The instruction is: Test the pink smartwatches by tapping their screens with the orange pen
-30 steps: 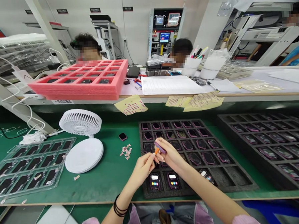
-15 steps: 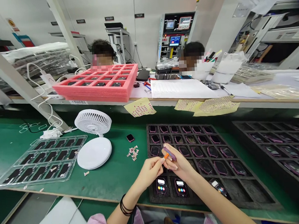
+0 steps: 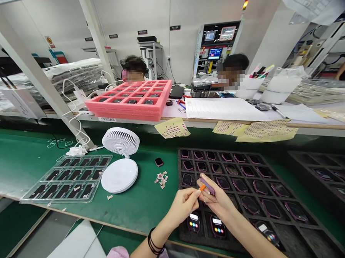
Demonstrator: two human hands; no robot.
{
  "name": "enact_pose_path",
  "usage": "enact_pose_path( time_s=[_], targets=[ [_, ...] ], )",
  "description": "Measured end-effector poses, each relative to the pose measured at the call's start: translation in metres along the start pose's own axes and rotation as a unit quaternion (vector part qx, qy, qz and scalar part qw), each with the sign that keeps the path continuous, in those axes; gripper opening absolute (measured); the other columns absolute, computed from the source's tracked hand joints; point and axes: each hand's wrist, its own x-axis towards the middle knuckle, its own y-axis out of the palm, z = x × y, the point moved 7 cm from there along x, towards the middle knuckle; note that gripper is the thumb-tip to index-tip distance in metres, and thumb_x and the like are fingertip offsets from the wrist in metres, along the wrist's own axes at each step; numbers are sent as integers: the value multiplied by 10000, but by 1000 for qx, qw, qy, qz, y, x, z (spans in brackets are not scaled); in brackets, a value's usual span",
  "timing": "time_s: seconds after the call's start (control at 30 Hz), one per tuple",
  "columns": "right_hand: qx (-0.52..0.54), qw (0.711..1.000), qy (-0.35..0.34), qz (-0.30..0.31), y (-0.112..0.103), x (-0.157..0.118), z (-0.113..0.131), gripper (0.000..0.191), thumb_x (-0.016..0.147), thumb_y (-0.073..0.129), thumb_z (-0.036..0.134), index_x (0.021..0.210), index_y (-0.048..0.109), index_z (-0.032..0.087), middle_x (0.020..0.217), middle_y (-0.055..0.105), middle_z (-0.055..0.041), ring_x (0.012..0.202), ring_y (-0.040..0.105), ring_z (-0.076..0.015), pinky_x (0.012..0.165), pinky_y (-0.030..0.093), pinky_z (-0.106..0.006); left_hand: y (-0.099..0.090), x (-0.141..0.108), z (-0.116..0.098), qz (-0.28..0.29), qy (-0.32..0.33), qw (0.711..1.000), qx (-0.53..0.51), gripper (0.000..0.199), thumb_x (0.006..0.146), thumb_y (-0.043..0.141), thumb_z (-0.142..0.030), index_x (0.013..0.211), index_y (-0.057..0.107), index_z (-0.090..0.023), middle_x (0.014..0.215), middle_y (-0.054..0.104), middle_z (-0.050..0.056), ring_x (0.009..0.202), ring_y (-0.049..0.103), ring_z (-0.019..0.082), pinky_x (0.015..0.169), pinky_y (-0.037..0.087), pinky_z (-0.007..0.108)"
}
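Note:
In the head view my right hand (image 3: 219,201) is closed around a purple smartwatch body (image 3: 208,185), held on its edge above the black foam tray (image 3: 180,205). My left hand (image 3: 186,206), with dark bands at its wrist, pinches a small orange strip (image 3: 202,187) whose end meets the watch; its exact kind is too small to tell. Several dark-faced watches sit in the tray's pockets. Below my hands, one lit watch (image 3: 194,222) and another lit watch (image 3: 217,226) show coloured dots. A further lit watch (image 3: 267,233) lies tilted by my right forearm.
Left of the tray are a loose watch (image 3: 159,162), a pile of small pale tabs (image 3: 161,179), a white fan (image 3: 120,176) and a clear tray of black parts (image 3: 91,198). A pink foam tray (image 3: 128,113) rests on the shelf. Two people sit beyond. Another foam tray (image 3: 304,156) stands right.
The whole scene has shifted right and slightly down as the camera turned left. My hands keep the same hold on the watch and the orange strip.

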Motion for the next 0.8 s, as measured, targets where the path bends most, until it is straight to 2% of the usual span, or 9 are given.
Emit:
enact_pose_path(
  time_s=[0.13, 0.23, 0.33, 0.4, 0.5, 0.6, 0.67, 0.73, 0.8],
  targets=[
    [22, 1000, 19, -8, -3, 1, -4, 452, 699, 796, 362, 560, 406, 181, 377, 332, 121, 317, 102, 8, 328, 240, -142, 2, 1, -1, 5, -2, 1000, -16, 496, 805, 516, -618, 718, 574, -133, 401, 337, -97, 348, 206, 35, 382, 148, 205],
    [2, 1000, 9, 0, -2, -1, -1, 412, 725, 764, 390, 584, 434, 187, 339, 294, 124, 286, 138, 2, 324, 217, -150, -3, 3, -2, -1, -7, 1000, -7, 512, 803, 510, -628, 675, 565, -135, 374, 339, -93, 329, 217, 36, 371, 151, 203],
    [-49, 998, -25, -15, -1, -4, 2, 299, 728, 739, 411, 747, 525, 204, 385, 388, 112, 284, 219, -19, 328, 209, -163, -11, 7, -2, -31, -8, 999, -10, 523, 789, 509, -657, 652, 521, -152, 370, 316, -103, 324, 209, 33, 366, 145, 198],
    [-100, 994, -38, -34, -1, -7, 1, 329, 712, 732, 437, 869, 546, 217, 449, 470, 93, 310, 300, -37, 347, 242, -172, -12, 9, -2, -48, -1, 999, -15, 505, 763, 553, -656, 667, 479, -166, 401, 303, -114, 343, 206, 29, 372, 140, 189],
    [-192, 978, -59, -49, -3, -9, 1, 381, 723, 702, 492, 937, 537, 223, 532, 518, 72, 383, 399, -65, 387, 298, -186, -13, 11, 0, -62, -3, 998, -14, 495, 745, 593, -640, 673, 419, -183, 441, 281, -122, 365, 193, 25, 382, 136, 183],
    [-263, 954, -119, -82, -16, -4, 19, 379, 754, 646, 539, 937, 517, 233, 588, 478, 77, 415, 401, -73, 403, 316, -203, -26, 8, 3, -89, -19, 996, 2, 481, 758, 563, -643, 685, 413, -191, 458, 275, -118, 367, 189, 33, 388, 147, 191],
    [-309, 927, -172, -127, -33, 1, 39, 354, 781, 593, 548, 932, 500, 242, 622, 457, 77, 418, 386, -78, 412, 323, -219, -50, 4, 0, -139, -4, 988, 62, 453, 783, 525, -624, 687, 424, -193, 482, 312, -98, 385, 244, 50, 410, 190, 197],
    [-396, 880, -208, -160, -49, 8, 57, 320, 791, 573, 513, 950, 503, 245, 646, 478, 64, 446, 401, -97, 438, 335, -236, -80, -1, -9, -198, 26, 962, 186, 412, 817, 502, -562, 651, 442, -189, 526, 406, -54, 446, 359, 79, 470, 267, 208],
    [-495, 830, -209, -148, -58, 17, 63, 251, 806, 549, 445, 941, 527, 235, 656, 518, 41, 522, 478, -133, 513, 380, -262, -102, -2, -10, -201, 0, 919, 339, 337, 850, 501, -461, 658, 500, -184, 607, 537, 5, 552, 497, 130, 553, 329, 228]
  ],
)
